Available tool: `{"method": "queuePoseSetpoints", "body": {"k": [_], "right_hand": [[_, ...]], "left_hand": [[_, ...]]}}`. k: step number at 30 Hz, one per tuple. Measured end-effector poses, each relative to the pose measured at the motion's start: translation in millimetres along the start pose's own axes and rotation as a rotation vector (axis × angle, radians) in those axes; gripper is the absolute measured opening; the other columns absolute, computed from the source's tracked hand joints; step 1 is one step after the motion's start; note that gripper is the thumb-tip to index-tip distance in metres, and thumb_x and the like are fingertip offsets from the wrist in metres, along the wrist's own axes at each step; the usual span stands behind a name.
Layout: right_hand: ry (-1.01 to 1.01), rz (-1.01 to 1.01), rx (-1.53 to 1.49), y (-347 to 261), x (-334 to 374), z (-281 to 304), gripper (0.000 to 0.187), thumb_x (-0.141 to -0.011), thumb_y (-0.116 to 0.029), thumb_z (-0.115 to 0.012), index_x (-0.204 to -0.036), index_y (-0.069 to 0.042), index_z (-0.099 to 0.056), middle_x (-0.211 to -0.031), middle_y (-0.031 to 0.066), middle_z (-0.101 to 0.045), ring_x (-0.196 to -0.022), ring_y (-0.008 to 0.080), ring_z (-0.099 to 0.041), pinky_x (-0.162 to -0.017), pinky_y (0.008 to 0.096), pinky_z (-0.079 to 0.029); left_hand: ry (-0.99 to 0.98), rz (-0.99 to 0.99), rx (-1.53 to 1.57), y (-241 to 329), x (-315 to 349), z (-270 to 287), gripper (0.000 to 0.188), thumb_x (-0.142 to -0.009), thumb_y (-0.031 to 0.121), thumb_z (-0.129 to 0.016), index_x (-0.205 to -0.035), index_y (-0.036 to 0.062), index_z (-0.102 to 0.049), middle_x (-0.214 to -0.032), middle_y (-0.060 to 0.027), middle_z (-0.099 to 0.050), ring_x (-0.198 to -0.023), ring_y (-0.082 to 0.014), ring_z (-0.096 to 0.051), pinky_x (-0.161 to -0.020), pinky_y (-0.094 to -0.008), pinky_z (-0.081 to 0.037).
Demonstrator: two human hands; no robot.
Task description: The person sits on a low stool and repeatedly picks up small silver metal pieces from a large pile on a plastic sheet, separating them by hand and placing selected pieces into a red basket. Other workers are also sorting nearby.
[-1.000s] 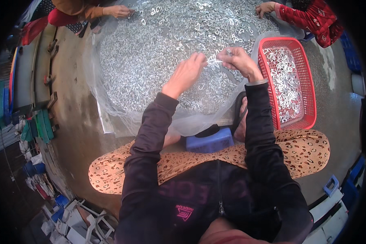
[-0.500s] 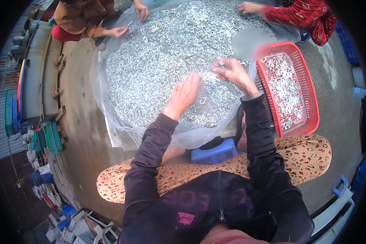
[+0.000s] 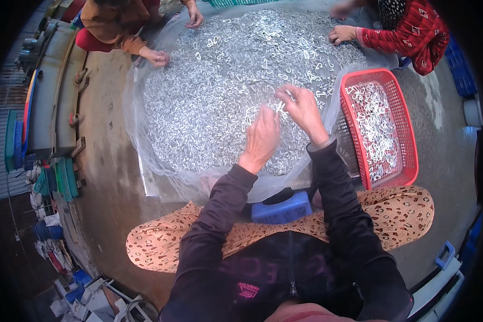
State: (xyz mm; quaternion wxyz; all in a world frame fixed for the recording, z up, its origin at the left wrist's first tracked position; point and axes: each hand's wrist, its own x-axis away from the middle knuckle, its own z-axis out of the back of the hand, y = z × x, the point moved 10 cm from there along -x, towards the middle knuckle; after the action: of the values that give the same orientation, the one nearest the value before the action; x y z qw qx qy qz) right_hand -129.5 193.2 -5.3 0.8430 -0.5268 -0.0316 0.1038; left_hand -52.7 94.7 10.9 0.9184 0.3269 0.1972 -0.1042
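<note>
A wide heap of small silvery-white pieces (image 3: 198, 115), several of them curled into loops, lies spread on a translucent sheet (image 3: 137, 137). Over its near right part my two hands almost meet. My left hand (image 3: 261, 137) has its fingers drawn together, tips low at the heap; what they pinch is hidden. My right hand (image 3: 303, 110) is bent, thumb and fingers closed near the left fingertips. White curled bits show just under those fingers, but I cannot tell whether they are held or lie on the heap.
Right of the heap stands a red plastic basket (image 3: 411, 134) with white curled pieces inside. A blue plastic stool (image 3: 282, 209) is between my legs. Across the heap, one person in a brown sleeve (image 3: 112, 27) and another in a red patterned sleeve (image 3: 383, 38) reach in. Green crates (image 3: 67, 180) stand left.
My hands have come closer together; the left moved right and the right slightly left and down. Across the heap, the person in red now has a second hand in view.
</note>
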Motion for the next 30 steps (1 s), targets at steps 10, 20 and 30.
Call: {"method": "queuePoseSetpoints", "body": {"k": [10, 20, 30], "right_hand": [[0.147, -0.328, -0.396, 74, 12, -18, 0.019, -0.084, -0.015, -0.063, -0.098, -0.003, -0.065, -0.059, 0.0015, -0.057, -0.048, 0.0056, -0.054, -0.042, 0.0198, -0.038], [0.057, -0.32, -0.361, 80, 5, -19, 0.017, -0.083, -0.015, -0.064, -0.094, -0.002, -0.063, -0.061, 0.0004, -0.057, -0.048, 0.0062, -0.052, -0.042, 0.0204, -0.037], [-0.021, -0.295, -0.456, 49, 7, -15, 0.021, -0.087, -0.017, -0.061, -0.099, -0.001, -0.067, -0.062, 0.0046, -0.062, -0.05, 0.0072, -0.054, -0.048, 0.0236, -0.041]], "left_hand": [[-0.059, 0.047, -0.051, -22, 9, -19, 0.015, -0.091, 0.009, -0.054, -0.093, 0.0014, -0.041, -0.078, -0.0186, -0.055, -0.065, -0.039, -0.057, -0.054, -0.0468, -0.044], [-0.084, 0.146, 0.021, -24, 13, -22, 0.013, -0.093, 0.011, -0.053, -0.094, 0.0018, -0.044, -0.08, -0.0185, -0.057, -0.065, -0.039, -0.058, -0.053, -0.0468, -0.044], [-0.028, 0.142, 0.086, -21, 6, -12, 0.013, -0.091, 0.009, -0.056, -0.094, 0.0006, -0.046, -0.079, -0.0199, -0.057, -0.066, -0.0394, -0.057, -0.054, -0.0461, -0.043]]}}
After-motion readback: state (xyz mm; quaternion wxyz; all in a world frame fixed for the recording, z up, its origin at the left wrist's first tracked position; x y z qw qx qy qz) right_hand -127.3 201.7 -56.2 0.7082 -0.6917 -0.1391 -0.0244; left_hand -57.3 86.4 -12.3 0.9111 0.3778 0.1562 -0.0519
